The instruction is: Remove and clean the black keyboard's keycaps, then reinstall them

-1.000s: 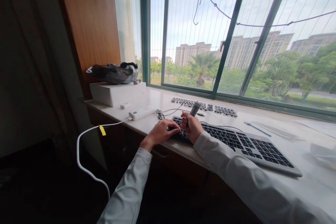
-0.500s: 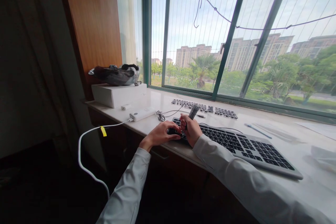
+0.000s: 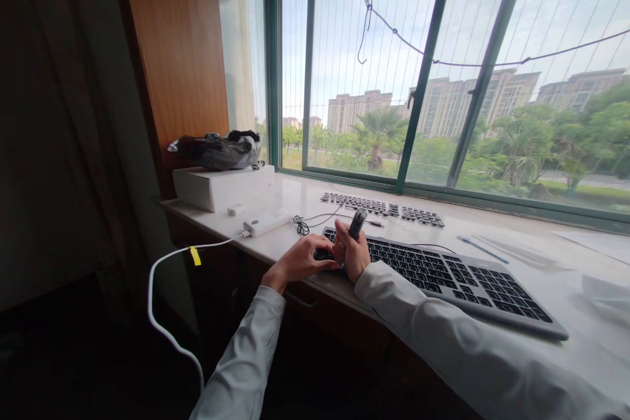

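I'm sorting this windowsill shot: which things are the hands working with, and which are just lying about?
In hand:
- right hand gripping a dark tool
- left hand on the keyboard

Lying about:
- loose rows of keycaps
- white box with a bag on top
- white power bank
- coiled black cable

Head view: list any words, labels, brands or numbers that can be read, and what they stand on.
None can be read.
Keyboard: white key legends show, too small to read.
Loose keycaps by the window: marks too small.
Yellow tag on the white cable: no legible print.
White box: no print visible.
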Demonstrator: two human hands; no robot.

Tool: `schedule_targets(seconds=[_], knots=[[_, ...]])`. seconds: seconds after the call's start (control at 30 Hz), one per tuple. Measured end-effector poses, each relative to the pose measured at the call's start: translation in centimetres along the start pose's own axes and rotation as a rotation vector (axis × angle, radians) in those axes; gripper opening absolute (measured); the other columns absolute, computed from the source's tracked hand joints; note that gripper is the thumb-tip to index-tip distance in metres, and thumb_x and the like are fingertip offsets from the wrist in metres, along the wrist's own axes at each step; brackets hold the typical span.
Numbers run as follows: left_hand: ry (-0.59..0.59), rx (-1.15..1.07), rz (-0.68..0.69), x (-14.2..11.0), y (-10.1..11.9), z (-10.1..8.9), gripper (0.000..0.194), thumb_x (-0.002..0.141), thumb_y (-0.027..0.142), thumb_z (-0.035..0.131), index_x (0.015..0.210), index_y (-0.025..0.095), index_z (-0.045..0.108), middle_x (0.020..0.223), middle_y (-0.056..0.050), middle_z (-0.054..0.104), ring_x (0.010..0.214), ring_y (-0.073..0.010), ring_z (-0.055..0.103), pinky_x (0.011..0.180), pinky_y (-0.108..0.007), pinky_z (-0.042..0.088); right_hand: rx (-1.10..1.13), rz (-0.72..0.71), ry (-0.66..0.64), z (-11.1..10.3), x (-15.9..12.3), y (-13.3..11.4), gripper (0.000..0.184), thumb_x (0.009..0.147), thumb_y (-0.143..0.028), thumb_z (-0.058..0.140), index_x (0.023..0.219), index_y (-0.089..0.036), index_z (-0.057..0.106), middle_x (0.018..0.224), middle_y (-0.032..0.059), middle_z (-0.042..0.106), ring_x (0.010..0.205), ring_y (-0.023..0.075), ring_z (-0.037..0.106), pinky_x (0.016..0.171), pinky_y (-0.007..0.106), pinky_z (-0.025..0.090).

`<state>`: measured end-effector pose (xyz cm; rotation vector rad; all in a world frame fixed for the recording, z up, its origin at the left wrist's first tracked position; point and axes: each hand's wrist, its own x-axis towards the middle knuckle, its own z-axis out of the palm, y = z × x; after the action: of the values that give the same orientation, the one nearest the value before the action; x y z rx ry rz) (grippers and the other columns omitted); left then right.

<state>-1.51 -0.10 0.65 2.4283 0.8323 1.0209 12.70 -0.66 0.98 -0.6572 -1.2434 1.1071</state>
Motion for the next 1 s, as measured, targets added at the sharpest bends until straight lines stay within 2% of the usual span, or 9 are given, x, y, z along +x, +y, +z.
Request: schedule_targets(seconds=[0.1,0.23,0.37,0.43,0.57,0.63,0.77,0.9,1.0], knots=[[0.002,0.0,-0.008,0.0,0.1,0.0,0.02,0.075,0.037,0.071,0.085,0.02,0.074,0.097,-0.006,0.071,0.094,-0.0201,0.062,0.088,-0.028,0.044,-0.058,-0.067,-0.01,-0.1,-0.6,0.1,0.052,0.079,-0.056,0.059,0.05,-0.02,0.034,0.041,-0.0071,0.028,0.038,0.0059,0.023,0.038,0.024,0.018],[-0.012,-0.023,-0.039,0.0,0.3,0.0,0.013,0.078,0.032,0.067,0.081,0.021,0.074,0.096,-0.005,0.072,0.097,-0.0202,0.062,0.089,-0.028,0.045,-0.206,-0.127,-0.138,-0.2,-1.5,-0.2,0.049,0.08,-0.052,0.059,0.049,-0.02,0.039,0.044,-0.0053,0.03,0.042,0.0068,0.025,0.041,0.024,0.019],[-0.014,-0.003,-0.035,-0.1,0.3,0.0,0.014,0.078,0.033,0.068,0.083,0.021,0.074,0.094,-0.004,0.072,0.098,-0.0208,0.061,0.089,-0.028,0.045,-0.214,-0.165,-0.129,-0.1,-1.6,-0.4,0.048,0.081,-0.05,0.059,0.049,-0.02,0.04,0.046,-0.0042,0.032,0.045,0.0078,0.028,0.043,0.024,0.02],[-0.002,0.016,-0.038,-0.1,0.1,0.1,0.019,0.076,0.036,0.07,0.087,0.021,0.074,0.097,-0.005,0.072,0.1,-0.0214,0.061,0.089,-0.029,0.044,-0.129,-0.133,-0.087,-0.1,-1.1,-0.4,0.047,0.079,-0.049,0.061,0.05,-0.02,0.038,0.046,-0.0055,0.03,0.043,0.0069,0.026,0.041,0.024,0.019],[0.021,-0.01,-0.045,-0.1,-0.3,0.2,0.028,0.074,0.039,0.073,0.093,0.02,0.074,0.103,-0.006,0.071,0.103,-0.0204,0.059,0.092,-0.028,0.042,0.167,0.032,0.048,-0.1,0.1,-0.4,0.049,0.071,-0.048,0.066,0.052,-0.022,0.029,0.043,-0.0099,0.02,0.038,0.0045,0.015,0.037,0.022,0.012],[0.02,-0.03,-0.042,-0.1,-0.4,0.3,0.028,0.074,0.04,0.073,0.094,0.02,0.074,0.103,-0.006,0.07,0.103,-0.0195,0.059,0.093,-0.028,0.042,0.245,0.089,0.105,-0.2,0.6,-0.5,0.05,0.071,-0.047,0.066,0.053,-0.023,0.025,0.043,-0.011,0.017,0.037,0.0043,0.014,0.036,0.022,0.011],[0.018,-0.031,-0.06,-0.1,-0.4,0.4,0.027,0.078,0.043,0.068,0.093,0.021,0.075,0.102,-0.005,0.071,0.102,-0.0198,0.059,0.09,-0.029,0.043,0.268,0.15,0.17,-0.3,1.1,-0.5,0.051,0.073,-0.044,0.065,0.053,-0.023,0.023,0.044,-0.0117,0.014,0.038,0.0041,0.012,0.036,0.021,0.011],[0.045,-0.016,-0.092,0.0,-0.2,0.4,0.029,0.082,0.045,0.062,0.091,0.021,0.075,0.099,-0.004,0.072,0.098,-0.0195,0.06,0.08,-0.027,0.044,0.257,0.172,0.157,-0.1,1.2,-0.7,0.048,0.075,-0.041,0.063,0.056,-0.023,0.023,0.045,-0.0118,0.015,0.039,0.004,0.011,0.035,0.021,0.011],[0.057,-0.013,-0.085,0.1,-0.1,0.4,0.027,0.083,0.044,0.062,0.088,0.021,0.075,0.096,-0.004,0.072,0.094,-0.0184,0.061,0.079,-0.026,0.044,0.207,0.153,0.157,0.2,1.0,-1.2,0.045,0.076,-0.04,0.062,0.057,-0.023,0.025,0.045,-0.0118,0.016,0.039,0.004,0.012,0.036,0.021,0.012]])
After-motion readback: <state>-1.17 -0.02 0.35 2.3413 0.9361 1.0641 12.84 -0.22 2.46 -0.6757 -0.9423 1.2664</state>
